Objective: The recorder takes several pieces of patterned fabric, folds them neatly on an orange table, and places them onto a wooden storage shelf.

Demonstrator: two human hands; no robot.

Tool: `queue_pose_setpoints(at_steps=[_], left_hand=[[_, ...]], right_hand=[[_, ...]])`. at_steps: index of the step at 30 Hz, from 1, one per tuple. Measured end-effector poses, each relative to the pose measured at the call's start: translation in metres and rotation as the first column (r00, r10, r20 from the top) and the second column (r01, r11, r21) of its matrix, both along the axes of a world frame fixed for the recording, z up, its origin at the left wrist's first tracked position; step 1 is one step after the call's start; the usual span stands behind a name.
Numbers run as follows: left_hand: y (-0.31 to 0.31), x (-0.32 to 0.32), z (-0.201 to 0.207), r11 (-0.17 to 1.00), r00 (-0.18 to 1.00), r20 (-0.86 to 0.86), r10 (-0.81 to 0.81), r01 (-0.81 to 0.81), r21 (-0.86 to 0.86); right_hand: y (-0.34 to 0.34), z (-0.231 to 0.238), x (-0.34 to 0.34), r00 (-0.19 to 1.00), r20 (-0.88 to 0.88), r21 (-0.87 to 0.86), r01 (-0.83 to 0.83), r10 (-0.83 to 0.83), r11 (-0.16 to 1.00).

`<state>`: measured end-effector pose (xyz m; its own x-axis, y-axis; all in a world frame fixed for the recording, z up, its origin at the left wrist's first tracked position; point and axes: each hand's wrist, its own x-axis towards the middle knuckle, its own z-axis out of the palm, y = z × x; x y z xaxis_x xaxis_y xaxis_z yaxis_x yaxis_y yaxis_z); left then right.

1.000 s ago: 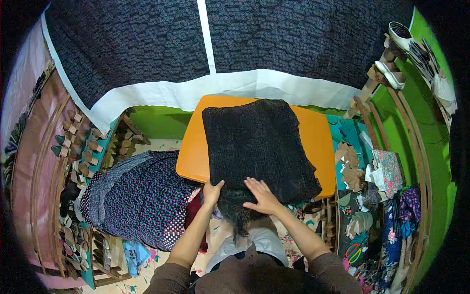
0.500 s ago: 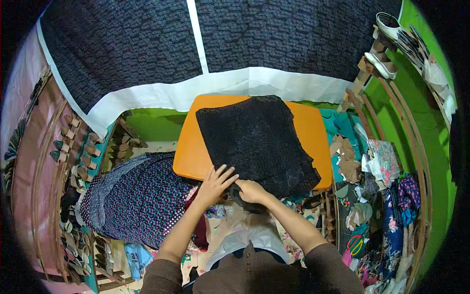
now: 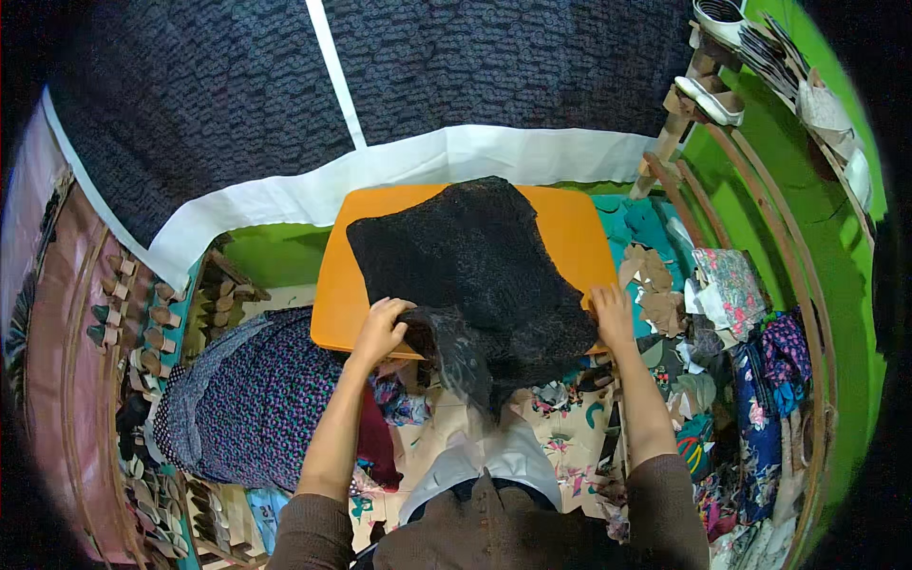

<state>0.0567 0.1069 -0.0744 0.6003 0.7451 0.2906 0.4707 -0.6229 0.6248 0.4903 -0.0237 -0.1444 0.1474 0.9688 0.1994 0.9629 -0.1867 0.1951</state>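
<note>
A black lacy cloth [image 3: 465, 256] lies spread over an orange table [image 3: 337, 275], its near edge bunched and hanging as a sheer flap over the table's front. My left hand [image 3: 382, 330] is closed on the cloth's near left edge, fingers curled over it. At the cloth's right corner, my right hand [image 3: 612, 315] has its fingers stretched forward over the table edge, next to the fabric. Part of the right thumb side meets the cloth's border.
A large rolled bundle of patterned fabric [image 3: 256, 399] lies left of the table. Wooden racks with shoe forms [image 3: 161, 313] stand at left. Fabric scraps [image 3: 655, 290] and folded cloths [image 3: 730, 294] pile up at right. Dark patterned fabric with white borders [image 3: 513, 76] hangs behind.
My hands have moved apart: the left slid slightly left, the right went far right to the cloth's corner. The cloth's near edge now hangs lower and its folds have shifted.
</note>
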Motion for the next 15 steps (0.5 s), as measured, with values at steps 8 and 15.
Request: queue_pose_setpoints(at_steps=[8,15], left_hand=[[0.013,0.006,-0.002,0.992,0.973,-0.211,-0.097,0.112,0.061],[0.013,0.01,-0.009,0.996,0.941,-0.331,-0.074,0.089,0.031]], right_hand=[[0.018,0.005,0.024,0.932,0.131,-0.186,-0.311,0.338,0.932],[0.071,0.006,0.021,0.475,-0.063,-0.242,-0.86,0.878,0.449]])
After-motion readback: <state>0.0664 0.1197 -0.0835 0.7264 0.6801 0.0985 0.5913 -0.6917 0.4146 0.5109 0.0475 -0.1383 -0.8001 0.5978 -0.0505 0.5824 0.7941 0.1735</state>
